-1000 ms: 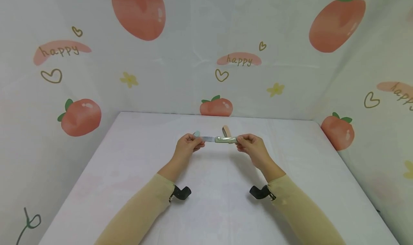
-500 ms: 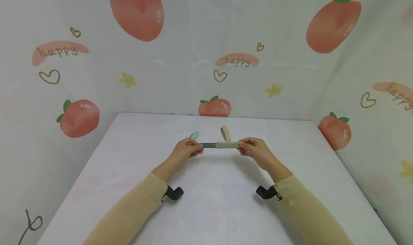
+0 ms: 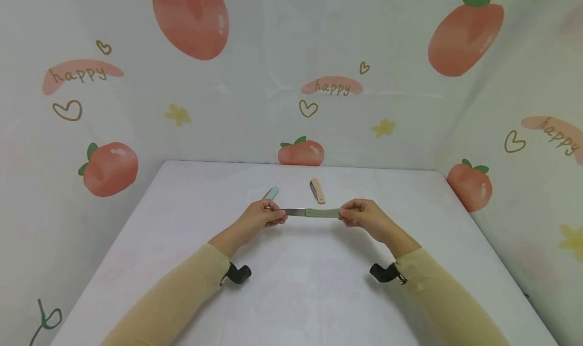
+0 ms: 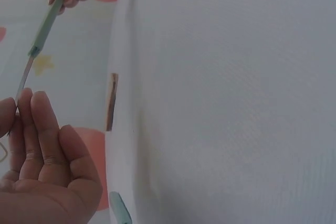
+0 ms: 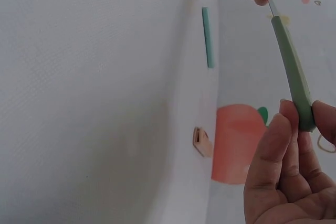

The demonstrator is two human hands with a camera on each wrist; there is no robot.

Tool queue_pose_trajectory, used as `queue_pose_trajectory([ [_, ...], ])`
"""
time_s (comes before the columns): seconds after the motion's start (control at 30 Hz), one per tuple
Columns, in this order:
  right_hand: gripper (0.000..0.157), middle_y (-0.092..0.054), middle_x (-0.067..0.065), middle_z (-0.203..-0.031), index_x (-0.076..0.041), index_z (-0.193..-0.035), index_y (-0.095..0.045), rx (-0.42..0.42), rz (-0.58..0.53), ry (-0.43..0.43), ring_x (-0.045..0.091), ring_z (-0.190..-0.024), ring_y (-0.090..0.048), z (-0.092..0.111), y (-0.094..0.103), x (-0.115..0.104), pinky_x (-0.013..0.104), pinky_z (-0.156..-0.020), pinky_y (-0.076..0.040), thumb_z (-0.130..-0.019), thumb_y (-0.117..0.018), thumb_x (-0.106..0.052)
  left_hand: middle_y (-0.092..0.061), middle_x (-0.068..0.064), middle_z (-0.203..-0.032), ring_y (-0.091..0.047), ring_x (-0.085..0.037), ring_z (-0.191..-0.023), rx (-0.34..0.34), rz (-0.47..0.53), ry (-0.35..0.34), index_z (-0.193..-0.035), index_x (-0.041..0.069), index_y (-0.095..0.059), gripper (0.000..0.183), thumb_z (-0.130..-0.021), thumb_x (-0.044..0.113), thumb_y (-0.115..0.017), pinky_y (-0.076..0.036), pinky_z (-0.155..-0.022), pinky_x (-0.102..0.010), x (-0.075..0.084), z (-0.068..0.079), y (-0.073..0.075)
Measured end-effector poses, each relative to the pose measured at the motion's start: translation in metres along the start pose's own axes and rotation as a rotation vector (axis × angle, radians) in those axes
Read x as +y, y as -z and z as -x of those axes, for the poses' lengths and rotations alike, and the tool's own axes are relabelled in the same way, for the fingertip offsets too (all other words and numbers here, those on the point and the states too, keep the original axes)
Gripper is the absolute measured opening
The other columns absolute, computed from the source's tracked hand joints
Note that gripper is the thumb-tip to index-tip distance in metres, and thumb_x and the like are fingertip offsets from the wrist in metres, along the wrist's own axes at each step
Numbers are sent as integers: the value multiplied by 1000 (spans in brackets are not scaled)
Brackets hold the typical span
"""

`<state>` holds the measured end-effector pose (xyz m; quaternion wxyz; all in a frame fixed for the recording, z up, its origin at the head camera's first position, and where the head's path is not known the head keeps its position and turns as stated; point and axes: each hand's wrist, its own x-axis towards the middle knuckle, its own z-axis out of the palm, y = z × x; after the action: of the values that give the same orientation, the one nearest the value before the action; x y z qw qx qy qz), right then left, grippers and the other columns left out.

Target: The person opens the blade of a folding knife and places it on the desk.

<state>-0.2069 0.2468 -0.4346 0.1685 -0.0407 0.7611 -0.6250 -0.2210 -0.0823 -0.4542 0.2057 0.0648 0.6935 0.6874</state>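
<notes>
A folding knife with a green handle and its metal blade swung out is held level above the white table, between both hands. At the blade's end, my left hand pinches the tip between thumb and fingers. The right hand pinches the butt of the green handle, as the right wrist view shows with the handle between thumb and fingertips. Behind the left hand lies a light-blue folding knife, partly hidden by that hand. Further right on the table rests a tan folding knife with its blade partly out.
The white table runs back to a cloth wall printed with fruit, hearts and flowers. Black wrist cameras are strapped at both cuffs, the left camera and the right camera.
Both hands have come slightly nearer to the body with the green knife, which has rolled so its handle looks different. The tan and light-blue knives behind now show more.
</notes>
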Motion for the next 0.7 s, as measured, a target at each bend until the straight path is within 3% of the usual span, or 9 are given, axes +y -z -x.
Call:
queue_pose_trajectory([
  [0.23,26,-71,6,-92,9,-111,-62,-21,22,7,28,-94,-65,3,3,0,29,-80,-56,-98,-67,-13,-75,-9,-90,-71,-13,-83,-9,-55,7,-97,1,-59,13,-95,9,-69,-54,-86,-33,-1,-1,-2],
  [0.7,26,-70,5,-94,12,-113,-60,6,27,-3,20,-92,-67,14,27,12,27,-81,-55,-99,-64,-10,-74,-10,-98,-71,-17,-91,24,-142,37,-105,0,-60,14,-99,13,-63,-53,-91,-33,-1,-15,-2],
])
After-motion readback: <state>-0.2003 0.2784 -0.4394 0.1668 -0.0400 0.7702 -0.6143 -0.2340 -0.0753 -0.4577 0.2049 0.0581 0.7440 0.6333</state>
